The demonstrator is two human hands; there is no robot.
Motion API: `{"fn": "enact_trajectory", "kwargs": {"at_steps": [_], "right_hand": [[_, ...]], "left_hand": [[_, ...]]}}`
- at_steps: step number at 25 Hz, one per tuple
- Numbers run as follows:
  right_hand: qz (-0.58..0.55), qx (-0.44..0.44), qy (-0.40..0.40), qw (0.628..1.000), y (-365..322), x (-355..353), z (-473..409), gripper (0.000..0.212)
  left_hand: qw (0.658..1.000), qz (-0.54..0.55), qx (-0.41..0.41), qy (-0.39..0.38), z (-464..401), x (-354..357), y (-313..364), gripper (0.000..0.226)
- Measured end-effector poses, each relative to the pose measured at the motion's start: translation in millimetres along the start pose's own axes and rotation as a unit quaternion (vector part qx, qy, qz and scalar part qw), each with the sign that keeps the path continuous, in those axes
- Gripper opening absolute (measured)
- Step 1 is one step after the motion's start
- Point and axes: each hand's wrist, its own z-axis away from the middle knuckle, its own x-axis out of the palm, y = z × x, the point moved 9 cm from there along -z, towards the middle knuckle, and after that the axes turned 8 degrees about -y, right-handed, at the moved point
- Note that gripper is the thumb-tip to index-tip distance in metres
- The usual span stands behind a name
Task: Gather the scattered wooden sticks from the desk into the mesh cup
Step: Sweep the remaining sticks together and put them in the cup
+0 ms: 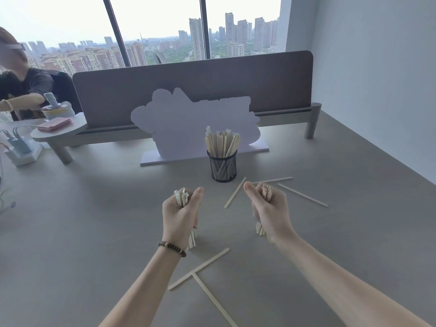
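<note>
Open desk (94, 220) lies between both hands and the mesh cup (222, 166), whose mouth is crowded with upright sticks (221, 142). Close behind the cup the white cutout board (188, 123) blocks the far side. Loose sticks lie right of the cup (302, 194) and near the forearms (198, 268).

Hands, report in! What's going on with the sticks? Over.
Left hand, right hand: each grips a bundle. Cup part full. Five sticks on desk. Nothing blocking.
</note>
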Motion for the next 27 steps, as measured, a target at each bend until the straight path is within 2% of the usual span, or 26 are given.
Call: {"fn": "enact_trajectory", "kwargs": {"at_steps": [4,7,9,16,23,25,27], "right_hand": [[0.014,0.002,-0.013,1.0,1,1,-4,0.058],[0.041,0.007,-0.032,0.999,3,2,-12,0.06],[0.018,0.006,-0.026,0.999,2,-2,-26,0.058],[-0.022,-0.029,0.061,0.997,-19,-32,-113,0.038],[-0.131,0.016,0.072,0.989,-26,-32,-180,0.045],[-0.13,0.03,0.059,0.989,-29,-27,-189,0.046],[-0.107,0.046,0.049,0.992,-30,-24,-198,0.047]], "left_hand": [[1.0,-0.01,-0.008,-0.001,-6,-1,-4,0.06],[0.999,-0.003,-0.033,-0.01,-7,2,-9,0.067],[0.999,0.005,-0.039,-0.01,-13,5,-7,0.065],[0.992,0.118,0.025,0.036,-94,8,17,0.048],[0.985,0.152,-0.005,0.078,-176,18,17,0.028],[0.982,0.175,-0.017,0.07,-187,25,19,0.024],[0.987,0.152,-0.022,0.041,-197,34,17,0.022]]}}
